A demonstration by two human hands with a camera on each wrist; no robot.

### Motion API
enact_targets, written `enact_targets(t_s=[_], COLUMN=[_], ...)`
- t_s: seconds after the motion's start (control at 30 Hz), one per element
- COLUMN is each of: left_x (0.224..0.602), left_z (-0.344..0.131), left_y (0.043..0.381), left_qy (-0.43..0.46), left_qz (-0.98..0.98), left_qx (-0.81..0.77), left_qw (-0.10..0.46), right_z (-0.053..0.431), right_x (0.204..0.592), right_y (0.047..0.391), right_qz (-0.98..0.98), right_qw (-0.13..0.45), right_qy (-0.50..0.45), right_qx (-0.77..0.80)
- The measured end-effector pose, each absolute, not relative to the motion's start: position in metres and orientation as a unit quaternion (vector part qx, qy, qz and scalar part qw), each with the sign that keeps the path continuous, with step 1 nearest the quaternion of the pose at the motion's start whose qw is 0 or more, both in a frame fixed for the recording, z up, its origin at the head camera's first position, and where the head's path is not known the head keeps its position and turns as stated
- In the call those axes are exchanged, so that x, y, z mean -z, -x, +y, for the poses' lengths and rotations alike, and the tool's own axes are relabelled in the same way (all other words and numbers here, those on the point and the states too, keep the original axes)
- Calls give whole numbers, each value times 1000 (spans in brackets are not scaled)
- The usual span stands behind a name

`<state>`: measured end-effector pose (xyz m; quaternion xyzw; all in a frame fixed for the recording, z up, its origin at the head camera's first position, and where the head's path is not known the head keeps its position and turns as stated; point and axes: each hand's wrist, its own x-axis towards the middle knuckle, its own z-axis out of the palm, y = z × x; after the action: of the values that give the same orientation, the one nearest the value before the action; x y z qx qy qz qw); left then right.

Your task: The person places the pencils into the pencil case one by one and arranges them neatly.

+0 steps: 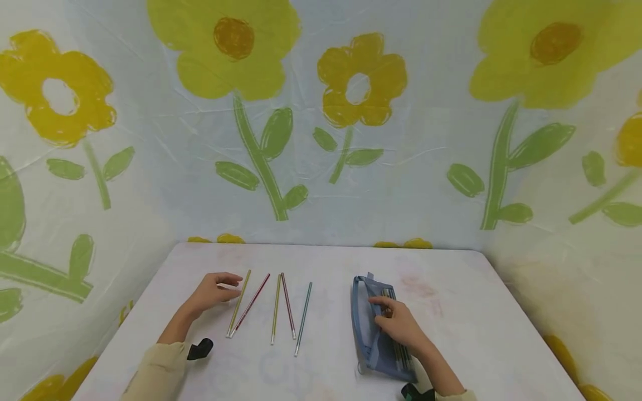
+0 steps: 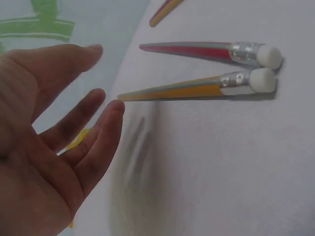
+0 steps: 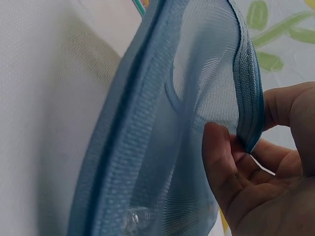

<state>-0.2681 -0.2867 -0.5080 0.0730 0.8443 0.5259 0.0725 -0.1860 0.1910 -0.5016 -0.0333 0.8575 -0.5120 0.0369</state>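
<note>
My right hand [image 1: 399,323] pinches the zipped edge of a blue mesh pencil case [image 1: 355,317], its mouth spread apart. In the right wrist view, thumb and fingers sit on either side of that edge. Several pencils [image 1: 399,356] lie in the case, partly covered by the hand. Over at the left, my left hand [image 1: 215,291] hovers beside a yellow pencil [image 1: 239,303], fingers relaxed and holding nothing. A red pencil [image 1: 254,301] slants close to it, their eraser ends nearly together. In the left wrist view, white erasers and silver ferrules show on both.
Between the hands lie another yellow pencil [image 1: 276,309], another red pencil [image 1: 288,306] and a teal pencil [image 1: 303,319], apart on the white table [image 1: 321,373]. A flower-printed cloth [image 1: 401,189] stands behind the table and along its sides.
</note>
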Motion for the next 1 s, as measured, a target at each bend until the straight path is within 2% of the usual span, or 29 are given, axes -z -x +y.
enact_targets(t_s=[0.17,0.57,0.77,1.0], left_x=[518,536,527,528], left_z=[-285,-260,-259,-270], left_y=[273,279,278,272], left_qy=[-41,-58,-25,14], left_qz=[867,885,890,845], left_qx=[-488,-453,-451,-533], left_qw=[88,89,69,45], right_z=[191,207,204,203], right_x=[504,509,510,498], right_y=[184,176,180,185], right_qz=[855,857,852,846], right_qw=[46,52,51,46], right_qy=[24,-5,3,14], right_qx=[515,513,521,531])
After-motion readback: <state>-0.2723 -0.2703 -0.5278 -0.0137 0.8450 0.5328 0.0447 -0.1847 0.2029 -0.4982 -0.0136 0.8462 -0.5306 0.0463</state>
